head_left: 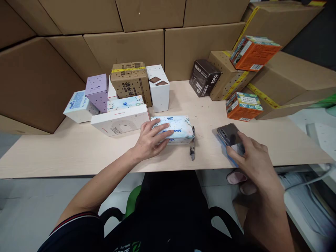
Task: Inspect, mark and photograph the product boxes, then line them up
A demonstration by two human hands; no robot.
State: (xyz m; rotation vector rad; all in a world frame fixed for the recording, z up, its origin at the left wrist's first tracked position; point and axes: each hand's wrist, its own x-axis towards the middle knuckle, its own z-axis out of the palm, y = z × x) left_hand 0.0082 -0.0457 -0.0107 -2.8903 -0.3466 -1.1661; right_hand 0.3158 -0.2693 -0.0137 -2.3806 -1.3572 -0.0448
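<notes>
My left hand [152, 140] lies over the left end of a white and light blue tissue pack [181, 127], its fingers spread across the top. A black pen [192, 152] rests on the table against the pack's right end. To the right, my right hand [253, 154] has its thumb and fingers closed around the near end of a dark smartphone [228, 133], camera lenses facing up. Something blue shows under the phone's left edge; what it is I cannot make out.
A white power bank box [120, 120], a purple box [96, 87], a brown carton [131, 82] and a tall white box [159, 92] stand at the left. A dark brown box [203, 78] and orange boxes [244, 108] are at the right. Large cartons [123, 49] wall the back.
</notes>
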